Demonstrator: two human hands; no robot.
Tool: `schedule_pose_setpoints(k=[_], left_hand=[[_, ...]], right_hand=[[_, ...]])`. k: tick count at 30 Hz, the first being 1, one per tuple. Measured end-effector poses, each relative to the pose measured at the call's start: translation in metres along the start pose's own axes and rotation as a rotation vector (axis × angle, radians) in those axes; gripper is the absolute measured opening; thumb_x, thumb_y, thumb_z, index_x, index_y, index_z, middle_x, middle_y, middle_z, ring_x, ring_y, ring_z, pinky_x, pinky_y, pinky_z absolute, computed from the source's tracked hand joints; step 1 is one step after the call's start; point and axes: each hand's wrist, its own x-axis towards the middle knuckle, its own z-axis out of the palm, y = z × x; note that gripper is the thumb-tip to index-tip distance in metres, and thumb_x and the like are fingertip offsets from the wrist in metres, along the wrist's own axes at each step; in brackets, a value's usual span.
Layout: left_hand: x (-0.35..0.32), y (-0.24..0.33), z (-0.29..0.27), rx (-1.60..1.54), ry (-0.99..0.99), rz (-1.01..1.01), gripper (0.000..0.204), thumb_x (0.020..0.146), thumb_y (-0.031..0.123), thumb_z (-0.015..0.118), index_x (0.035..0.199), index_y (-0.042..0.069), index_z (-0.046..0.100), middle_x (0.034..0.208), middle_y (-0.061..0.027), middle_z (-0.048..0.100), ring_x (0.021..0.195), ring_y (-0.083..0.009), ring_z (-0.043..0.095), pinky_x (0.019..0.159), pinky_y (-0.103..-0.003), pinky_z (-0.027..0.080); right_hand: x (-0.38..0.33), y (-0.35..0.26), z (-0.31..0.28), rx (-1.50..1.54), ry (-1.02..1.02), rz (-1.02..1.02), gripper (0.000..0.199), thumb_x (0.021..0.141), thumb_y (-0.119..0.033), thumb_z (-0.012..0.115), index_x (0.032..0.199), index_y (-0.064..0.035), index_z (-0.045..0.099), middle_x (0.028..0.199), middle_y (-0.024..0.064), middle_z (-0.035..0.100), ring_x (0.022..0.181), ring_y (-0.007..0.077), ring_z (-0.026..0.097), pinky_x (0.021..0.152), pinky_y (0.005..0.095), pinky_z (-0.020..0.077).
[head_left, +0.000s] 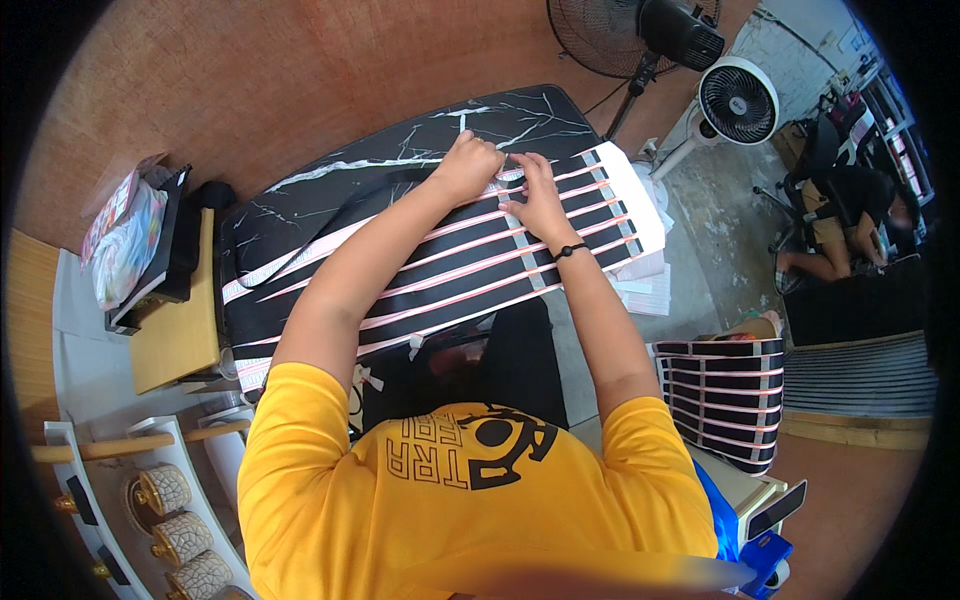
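Note:
Black strips (pixel 445 270) lie side by side on a long white sheet edged with pink, which spreads across the table. Grey tape bands (pixel 520 243) cross them. My left hand (pixel 470 168) is closed at the far edge of the strips; a small whitish piece shows above its knuckles, and what its fingers grip is hidden. Beside it, my right hand (pixel 540 200) rests over the far end of one tape band, thumb and fingers apart. A loose black strip (pixel 345 208) curves over the table left of my left forearm.
The black marbled table (pixel 390 150) reaches to a wooden wall. Two fans stand beyond it, one white (pixel 738 100). A striped black-and-white bundle (pixel 722 400) sits at my right. A plastic bag (pixel 130 240) lies left. Another person (pixel 840 220) bends down at the far right.

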Motion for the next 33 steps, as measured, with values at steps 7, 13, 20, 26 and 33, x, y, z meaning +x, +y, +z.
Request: schedule_pose_setpoints(k=[7,13,20,26,33], left_hand=[[0.007,-0.001,0.005,0.076,0.020,-0.047,0.005,0.076,0.010,0.066,0.079,0.010,0.070,0.082,-0.0096,0.069,0.088,-0.0269,0.068,0.086,-0.040,0.043],[0.017,-0.004,-0.002,-0.019,0.004,-0.169,0.005,0.077,0.012,0.068,0.077,0.012,0.073,0.083,-0.0092,0.072,0.087,-0.0265,0.069,0.086,-0.042,0.043],[0.027,-0.008,-0.007,0.117,0.159,-0.244,0.003,0.075,0.012,0.070,0.074,0.013,0.072,0.082,-0.0084,0.071,0.084,-0.0270,0.069,0.080,-0.045,0.045],[0.018,-0.022,-0.022,-0.022,-0.061,-0.316,0.045,0.076,0.009,0.078,0.120,0.016,0.067,0.116,-0.0107,0.066,0.117,-0.0318,0.060,0.095,-0.050,0.042],[-0.024,0.014,0.002,-0.257,-0.051,-0.226,0.015,0.080,0.016,0.075,0.095,0.013,0.073,0.109,-0.0072,0.062,0.114,-0.0285,0.055,0.095,-0.049,0.037]], right_hand=[[0.004,0.006,0.004,-0.105,-0.020,-0.046,0.087,0.067,0.000,0.086,0.143,-0.0132,0.048,0.150,0.0174,0.036,0.125,0.0334,0.052,0.092,0.0364,0.0532],[0.004,0.003,0.003,-0.065,-0.053,-0.025,0.086,0.065,-0.003,0.087,0.142,-0.0124,0.049,0.145,0.0217,0.042,0.133,0.0417,0.045,0.111,0.0455,0.0392],[0.004,0.003,0.000,-0.114,-0.054,-0.070,0.088,0.065,-0.003,0.087,0.143,-0.0120,0.047,0.144,0.0220,0.043,0.131,0.0424,0.046,0.111,0.0452,0.0396],[0.001,-0.007,-0.002,-0.006,-0.029,-0.003,0.096,0.063,-0.001,0.087,0.147,-0.0103,0.042,0.154,0.0245,0.032,0.137,0.0449,0.041,0.112,0.0442,0.0396],[0.000,0.003,0.001,0.169,0.039,0.000,0.076,0.071,0.011,0.076,0.140,-0.0081,0.049,0.149,0.0178,0.039,0.102,0.0243,0.061,0.083,0.0295,0.0558]])
